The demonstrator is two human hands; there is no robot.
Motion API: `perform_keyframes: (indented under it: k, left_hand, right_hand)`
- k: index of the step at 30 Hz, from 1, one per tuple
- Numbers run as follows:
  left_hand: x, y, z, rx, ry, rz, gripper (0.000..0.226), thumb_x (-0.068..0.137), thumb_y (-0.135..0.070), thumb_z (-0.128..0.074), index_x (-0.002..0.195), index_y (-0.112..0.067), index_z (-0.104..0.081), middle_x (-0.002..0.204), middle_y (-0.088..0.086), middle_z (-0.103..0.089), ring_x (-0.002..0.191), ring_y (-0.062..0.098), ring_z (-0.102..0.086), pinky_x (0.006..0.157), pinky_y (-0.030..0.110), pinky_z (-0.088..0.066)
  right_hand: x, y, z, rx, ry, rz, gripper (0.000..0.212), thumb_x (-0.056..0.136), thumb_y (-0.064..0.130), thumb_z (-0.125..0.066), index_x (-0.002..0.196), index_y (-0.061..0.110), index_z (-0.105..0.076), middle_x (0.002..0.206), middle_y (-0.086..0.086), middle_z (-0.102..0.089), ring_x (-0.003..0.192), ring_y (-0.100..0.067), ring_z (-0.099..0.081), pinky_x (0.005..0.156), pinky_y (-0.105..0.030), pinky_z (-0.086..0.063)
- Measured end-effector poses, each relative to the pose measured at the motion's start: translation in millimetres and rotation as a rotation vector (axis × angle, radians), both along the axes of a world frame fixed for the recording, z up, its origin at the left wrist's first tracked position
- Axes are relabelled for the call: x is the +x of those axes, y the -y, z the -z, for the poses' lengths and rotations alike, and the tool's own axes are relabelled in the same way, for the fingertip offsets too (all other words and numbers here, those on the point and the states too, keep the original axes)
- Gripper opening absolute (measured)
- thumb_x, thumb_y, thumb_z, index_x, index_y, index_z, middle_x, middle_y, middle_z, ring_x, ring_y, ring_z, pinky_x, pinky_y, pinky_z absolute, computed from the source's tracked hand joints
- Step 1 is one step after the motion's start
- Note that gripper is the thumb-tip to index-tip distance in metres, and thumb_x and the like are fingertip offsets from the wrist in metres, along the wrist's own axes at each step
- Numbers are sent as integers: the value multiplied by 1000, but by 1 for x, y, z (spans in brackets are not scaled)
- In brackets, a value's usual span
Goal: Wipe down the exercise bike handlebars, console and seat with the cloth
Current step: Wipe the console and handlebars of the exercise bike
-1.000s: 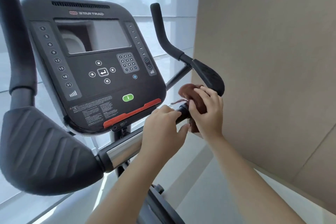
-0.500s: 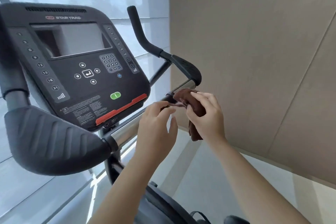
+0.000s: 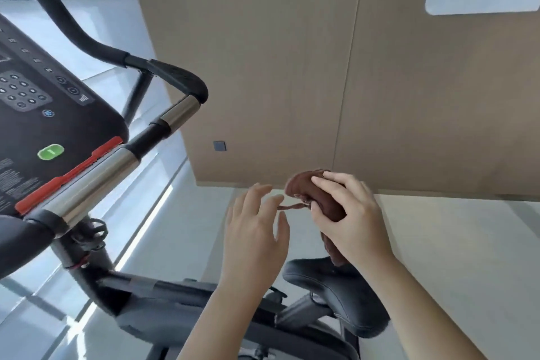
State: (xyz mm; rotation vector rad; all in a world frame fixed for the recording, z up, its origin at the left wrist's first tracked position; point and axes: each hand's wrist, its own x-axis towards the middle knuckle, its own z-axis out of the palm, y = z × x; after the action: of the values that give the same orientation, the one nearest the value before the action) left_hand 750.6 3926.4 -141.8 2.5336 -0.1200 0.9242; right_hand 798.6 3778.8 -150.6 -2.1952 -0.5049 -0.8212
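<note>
Off the handlebar now, right fingers clutch the cloth; left fingers open, seemingly brushing it.

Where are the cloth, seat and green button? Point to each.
cloth (image 3: 299, 185): head view, bunched top end.
seat (image 3: 327, 289): head view, top of the pad.
green button (image 3: 50, 151): head view, its centre.

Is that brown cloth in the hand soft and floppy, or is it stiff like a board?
Probably floppy: the brown cloth bunches into a lump where the right hand grips it, and its tail droops below that hand. It is likely light too, since one hand alone holds it in the air. It probably won't slip, as it looks fuzzy.
</note>
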Motion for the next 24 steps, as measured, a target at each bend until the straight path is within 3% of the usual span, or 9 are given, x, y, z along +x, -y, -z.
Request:
perform_keyframes:
  k: [13, 19, 24]
  left_hand:
    - [18, 244, 22, -12, -41, 230, 24, 75, -1, -68, 98, -5, -66, 107, 13, -63, 99, 32, -58, 84, 43, -46]
    - [31, 376, 31, -24, -88, 242, 26, 71, 1, -70, 97, -4, -67, 106, 15, -64, 98, 35, -60, 82, 45, -46]
    - [44, 426, 27, -11, -84, 222, 26, 72, 0, -70, 97, -4, -66, 106, 14, -64, 98, 35, -59, 85, 43, -43]
  right_hand:
    - [-24, 268, 5, -26, -41, 271, 36, 71, 8, -74, 105, 13, -69, 109, -4, -65, 98, -28, -59, 86, -29, -43]
    - [-16, 396, -1, -91, -62, 265, 33, 72, 15, -70, 104, 15, -69, 108, -2, -64, 99, -27, -58, 81, -28, -43]
    - [-3, 444, 4, -84, -66, 234, 33, 72, 18, -69, 105, 16, -69, 110, -1, -64, 100, -25, -58, 83, -26, -43]
